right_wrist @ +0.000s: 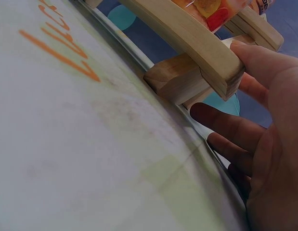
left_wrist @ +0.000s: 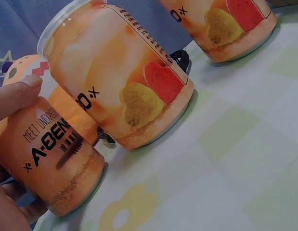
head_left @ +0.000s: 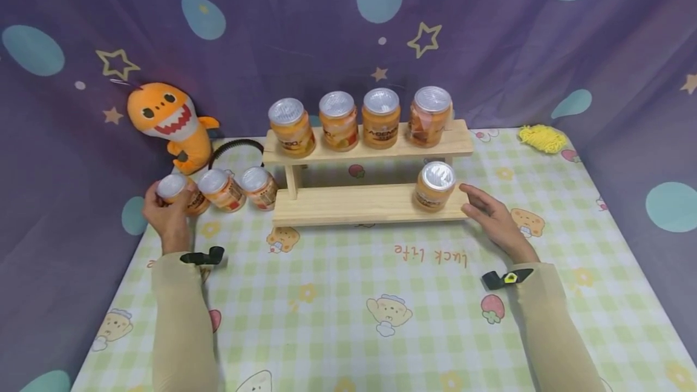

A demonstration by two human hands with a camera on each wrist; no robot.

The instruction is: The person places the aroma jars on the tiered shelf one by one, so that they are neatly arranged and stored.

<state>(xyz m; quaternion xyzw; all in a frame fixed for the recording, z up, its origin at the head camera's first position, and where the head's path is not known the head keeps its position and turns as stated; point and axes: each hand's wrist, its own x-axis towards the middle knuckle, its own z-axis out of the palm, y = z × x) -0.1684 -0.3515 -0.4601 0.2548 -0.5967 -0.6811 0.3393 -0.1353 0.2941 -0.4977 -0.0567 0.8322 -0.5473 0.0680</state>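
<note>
At the left, my left hand point(head_left: 170, 222) holds an orange can point(left_wrist: 55, 159) with a silvery lid, thumb on one side and fingers curled round the other. The can stands upright on the tablecloth, at the outer end of a short row. Two more cans, a middle one point(head_left: 221, 190) and an inner one point(head_left: 258, 187), stand beside it, nearer the shelf. My right hand point(head_left: 497, 222) is at the right end of a two-tier wooden shelf point(head_left: 343, 205), its thumb against the lower board's end and its fingers loosely extended. One can point(head_left: 435, 186) stands on that lower board, just left of this hand.
Several similar cans, one of them at the left end point(head_left: 292, 129), line the upper board point(head_left: 376, 151). Behind the left row sit an orange shark plush point(head_left: 171, 126) and a black coiled cord point(head_left: 234, 143). Yellow yarn point(head_left: 543, 139) lies at the back right of the checked tablecloth point(head_left: 337, 349).
</note>
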